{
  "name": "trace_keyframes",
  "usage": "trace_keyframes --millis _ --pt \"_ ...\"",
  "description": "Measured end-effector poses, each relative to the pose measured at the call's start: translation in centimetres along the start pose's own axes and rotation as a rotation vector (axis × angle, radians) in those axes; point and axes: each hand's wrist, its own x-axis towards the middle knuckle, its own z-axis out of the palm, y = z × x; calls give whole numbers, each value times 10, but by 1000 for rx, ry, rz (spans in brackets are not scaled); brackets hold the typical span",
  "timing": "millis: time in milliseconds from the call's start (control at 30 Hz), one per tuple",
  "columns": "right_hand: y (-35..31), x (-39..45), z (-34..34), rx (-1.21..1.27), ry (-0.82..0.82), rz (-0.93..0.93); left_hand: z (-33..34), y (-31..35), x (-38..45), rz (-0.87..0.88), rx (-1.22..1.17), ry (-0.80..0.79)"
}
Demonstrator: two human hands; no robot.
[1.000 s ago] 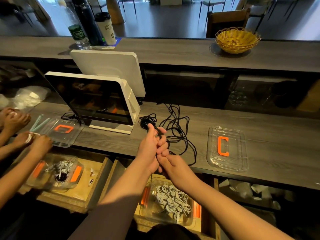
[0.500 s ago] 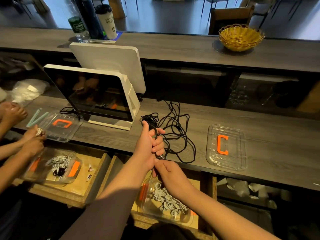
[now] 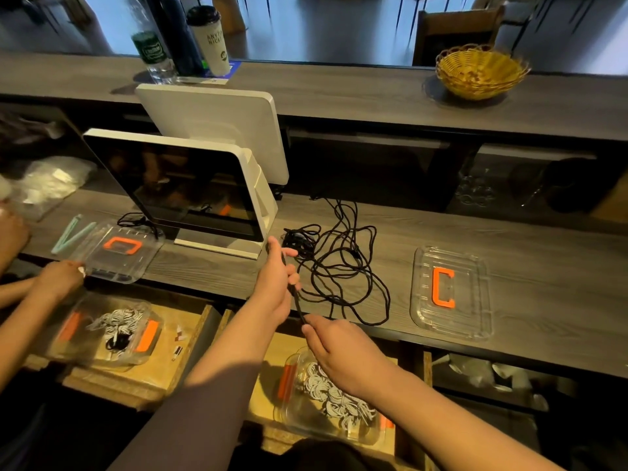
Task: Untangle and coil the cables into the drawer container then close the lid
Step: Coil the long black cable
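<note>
At worktop [image 3: 509, 232] edge: left hand [image 3: 275, 283] grips black cable [image 3: 339, 266], right hand [image 3: 334, 341] pinches its stretched run. Tangle lies on worktop; container [image 3: 289, 402] below in drawer. Untangling step; next likely winding loops.

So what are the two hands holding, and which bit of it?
Both hold the black cable. The left hand grips one stretch of it; the right hand pinches it just below.

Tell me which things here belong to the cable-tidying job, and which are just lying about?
Job: black cable, held by left hand and right hand; drawer container of coiled white cables; clear lid.

Lying about: screen, yellow basket, coffee cup, water bottle.
</note>
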Motion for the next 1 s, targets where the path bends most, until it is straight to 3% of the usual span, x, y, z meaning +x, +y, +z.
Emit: trace_keyframes --millis 133,233,367,433,567,667,833,1000 --pt "12 9 3 -102 -13 82 -9 17 16 -249 -349 -29" --pt "22 16 1 -72 -13 189 -15 27 22 -320 -359 -37" --pt "15 26 8 -44 -42 165 -12 28 31 -284 -283 0" --pt "5 31 10 -37 -67 124 -7 25 35 -201 -152 26" --pt "-8 39 1 -17 -11 71 1 13 35 106 383 25" --pt "-8 46 -10 3 28 45 -2 7 42 202 516 -44" --pt "-2 50 -16 49 -40 65 -6 16 47 130 110 -101" --pt "11 46 -5 109 -36 199 -22 30 60 -89 -233 -231"
